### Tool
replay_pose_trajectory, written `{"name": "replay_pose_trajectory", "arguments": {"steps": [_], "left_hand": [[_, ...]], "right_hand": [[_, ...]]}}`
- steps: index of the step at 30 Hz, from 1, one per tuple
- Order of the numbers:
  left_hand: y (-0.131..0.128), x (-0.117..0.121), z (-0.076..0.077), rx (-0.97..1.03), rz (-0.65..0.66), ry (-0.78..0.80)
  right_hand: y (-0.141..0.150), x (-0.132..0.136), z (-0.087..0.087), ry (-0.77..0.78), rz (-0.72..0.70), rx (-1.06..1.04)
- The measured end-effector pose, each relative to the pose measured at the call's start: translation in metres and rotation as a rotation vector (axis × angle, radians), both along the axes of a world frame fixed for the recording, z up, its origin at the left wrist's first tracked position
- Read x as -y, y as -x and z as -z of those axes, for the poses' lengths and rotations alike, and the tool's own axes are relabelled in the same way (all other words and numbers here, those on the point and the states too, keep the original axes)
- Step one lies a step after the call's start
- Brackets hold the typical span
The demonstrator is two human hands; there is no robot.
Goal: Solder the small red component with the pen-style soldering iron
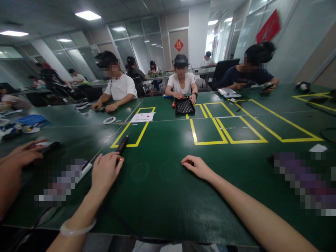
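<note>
Green tabletop (162, 210), left to right: a co-worker's hands (22, 157) at the edge, a pixelated long thing (64, 180), then the left hand (106, 169) — fingers bent at the near end of a black pen-style screwdriver (122, 144), can't tell if they're really gripping it. It points away, across the near strip of a yellow tape outline (143, 133). Right hand (198, 167) — loosely curled, half open, low by the table.

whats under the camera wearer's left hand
The bare left hand covers whatever lies beneath its palm; just beyond it, a slim black pen-shaped tool shows on the glossy green tabletop.
</note>
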State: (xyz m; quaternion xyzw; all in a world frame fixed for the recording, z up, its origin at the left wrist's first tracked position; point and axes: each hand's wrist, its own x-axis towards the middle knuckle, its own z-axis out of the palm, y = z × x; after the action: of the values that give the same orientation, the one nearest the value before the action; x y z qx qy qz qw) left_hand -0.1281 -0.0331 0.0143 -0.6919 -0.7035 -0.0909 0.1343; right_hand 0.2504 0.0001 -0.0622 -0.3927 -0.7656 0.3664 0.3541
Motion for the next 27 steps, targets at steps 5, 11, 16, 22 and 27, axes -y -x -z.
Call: {"name": "replay_pose_trajectory", "arguments": {"steps": [5,11,16,22,27], "left_hand": [[-0.093,-0.023,-0.004,0.705,0.339,0.279],[-0.181,-0.042,0.021,1.123,0.593,0.629],[-0.195,-0.044,0.044,1.327,0.581,0.737],[-0.191,-0.043,0.054,1.441,0.459,0.771],[-0.192,-0.039,0.052,1.434,0.506,0.682]], "right_hand": [[-0.002,-0.001,0.001,0.051,-0.007,-0.035],[-0.001,-0.004,0.005,0.198,-0.022,-0.272],[0.002,-0.003,0.004,0.240,-0.108,-0.357],[0.002,-0.004,0.007,0.128,-0.059,-0.263],[0.002,-0.006,0.012,0.150,-0.030,-0.265]]}}
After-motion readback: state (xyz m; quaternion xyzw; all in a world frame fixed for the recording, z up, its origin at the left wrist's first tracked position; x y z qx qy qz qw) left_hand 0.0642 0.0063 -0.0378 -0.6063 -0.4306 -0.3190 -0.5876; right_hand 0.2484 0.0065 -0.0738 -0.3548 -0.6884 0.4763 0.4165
